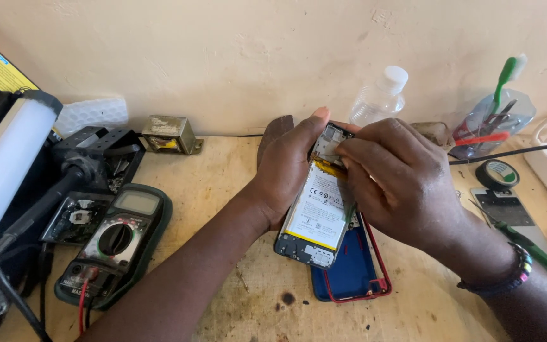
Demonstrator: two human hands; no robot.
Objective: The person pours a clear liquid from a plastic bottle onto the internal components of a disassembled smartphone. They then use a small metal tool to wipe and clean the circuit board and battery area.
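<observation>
Head camera looked down on a worn wooden bench (235,190) where both hands worked on an opened phone (314,218). That phone, its back removed and a white battery (321,206) showing, stood tilted above the bench near the centre, its far end raised. The left hand (286,168) was wrapped around the phone's left edge, gripping it, thumb up by the far end. The right hand (397,180) was curled over the phone's right side, fingertips (347,152) pinched at the far end of the battery; what they pinched could not be told. Under the phone lay a blue back cover (352,269) with a red rim. A green multimeter (118,240) lay well to the left, and a clear plastic bottle (381,95) stood by the far wall.
</observation>
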